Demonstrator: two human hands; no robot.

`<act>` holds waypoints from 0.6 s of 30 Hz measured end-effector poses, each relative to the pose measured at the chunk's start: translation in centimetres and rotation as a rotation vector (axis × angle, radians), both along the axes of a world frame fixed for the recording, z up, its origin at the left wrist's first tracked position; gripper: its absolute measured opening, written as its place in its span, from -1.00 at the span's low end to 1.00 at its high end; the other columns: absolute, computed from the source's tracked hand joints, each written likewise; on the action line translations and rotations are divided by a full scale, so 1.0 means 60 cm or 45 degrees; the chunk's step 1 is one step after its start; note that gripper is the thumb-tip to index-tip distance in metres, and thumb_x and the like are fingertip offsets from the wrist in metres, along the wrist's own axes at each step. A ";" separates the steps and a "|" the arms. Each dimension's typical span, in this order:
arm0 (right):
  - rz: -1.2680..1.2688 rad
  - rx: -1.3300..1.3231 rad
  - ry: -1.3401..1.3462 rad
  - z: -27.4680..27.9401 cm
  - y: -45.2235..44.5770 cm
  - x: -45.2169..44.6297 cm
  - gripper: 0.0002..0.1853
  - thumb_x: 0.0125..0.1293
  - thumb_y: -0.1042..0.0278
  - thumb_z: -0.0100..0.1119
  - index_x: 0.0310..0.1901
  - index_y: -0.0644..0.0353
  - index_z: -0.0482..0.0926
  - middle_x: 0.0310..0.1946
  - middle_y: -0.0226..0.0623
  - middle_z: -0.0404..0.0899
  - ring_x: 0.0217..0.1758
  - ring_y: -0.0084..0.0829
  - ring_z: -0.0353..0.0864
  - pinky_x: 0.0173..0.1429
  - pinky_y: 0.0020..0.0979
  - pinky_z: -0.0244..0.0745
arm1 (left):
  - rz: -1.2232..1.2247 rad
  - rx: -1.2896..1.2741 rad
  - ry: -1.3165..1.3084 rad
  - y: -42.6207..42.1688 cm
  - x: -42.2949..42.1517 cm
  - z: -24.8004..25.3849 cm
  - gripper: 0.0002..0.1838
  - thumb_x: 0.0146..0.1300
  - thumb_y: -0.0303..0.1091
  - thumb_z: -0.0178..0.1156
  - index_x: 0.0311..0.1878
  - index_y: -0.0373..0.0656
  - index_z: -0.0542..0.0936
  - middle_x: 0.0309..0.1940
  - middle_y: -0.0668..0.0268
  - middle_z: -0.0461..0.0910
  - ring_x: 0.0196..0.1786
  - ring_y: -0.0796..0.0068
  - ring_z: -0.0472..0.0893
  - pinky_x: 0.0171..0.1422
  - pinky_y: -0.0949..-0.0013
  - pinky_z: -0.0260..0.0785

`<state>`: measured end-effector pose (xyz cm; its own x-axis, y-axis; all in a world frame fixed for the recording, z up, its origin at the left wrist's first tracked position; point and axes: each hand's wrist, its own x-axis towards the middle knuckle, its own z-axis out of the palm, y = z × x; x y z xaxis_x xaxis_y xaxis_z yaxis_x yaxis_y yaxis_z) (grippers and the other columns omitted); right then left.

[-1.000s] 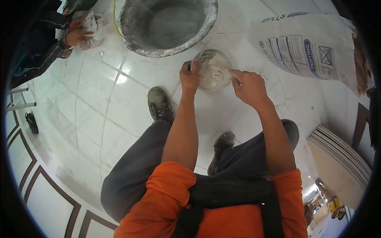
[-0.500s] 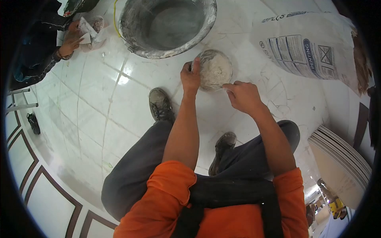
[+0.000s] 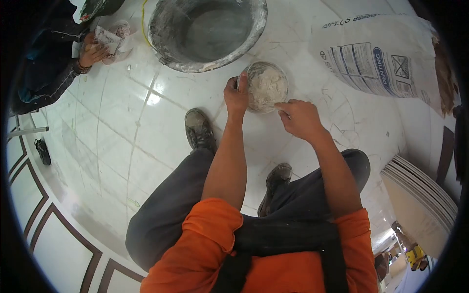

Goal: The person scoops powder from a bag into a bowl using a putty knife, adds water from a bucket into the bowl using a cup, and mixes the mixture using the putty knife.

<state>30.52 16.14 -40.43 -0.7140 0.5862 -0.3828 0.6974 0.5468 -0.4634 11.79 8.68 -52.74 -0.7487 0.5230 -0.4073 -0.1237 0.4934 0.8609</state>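
Observation:
A round clear bowl (image 3: 287, 88) stands on the tiled floor in front of me. Inside it lies a pale, lumpy powder mix (image 3: 267, 87), with smears of it on the bowl's wall. My left hand (image 3: 236, 96) grips the bowl's left side, thumb over the rim. At the lower right rim, my right hand (image 3: 299, 116) is closed in a pinch on a thin tool that reaches into the bowl. Most of the tool is hidden, so its kind cannot be made out.
A large grey-crusted tub (image 3: 212, 66) stands just beyond the bowl. To the right lies an open printed sack (image 3: 376, 58); stacked boards (image 3: 420, 190) lean below it. At upper left, another person's hand (image 3: 93, 52) is at a clear plastic container (image 3: 119, 53). A black shoe (image 3: 42, 151) lies far left.
The mix in the bowl has shifted and looks lumpier and darker, with less of a smooth pale heap. My hands stay nearly in place. The other person's hand has moved over their container.

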 end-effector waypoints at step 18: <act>-0.120 -0.005 -0.077 -0.025 0.006 0.012 -0.74 0.33 0.29 0.26 0.00 -0.05 0.82 -0.30 -0.07 0.75 -0.21 -0.05 0.76 -0.05 -0.04 0.64 | -0.025 0.040 -0.012 -0.004 -0.001 0.017 -0.38 0.45 0.12 0.29 -0.07 -0.46 0.68 -0.32 0.15 0.71 -0.22 0.37 0.60 -0.02 0.30 0.46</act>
<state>31.27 16.51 -41.90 -0.6311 0.6483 -0.4259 0.7725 0.4754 -0.4211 11.70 8.43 -51.74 -0.7343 0.5503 -0.3975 -0.1224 0.4687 0.8749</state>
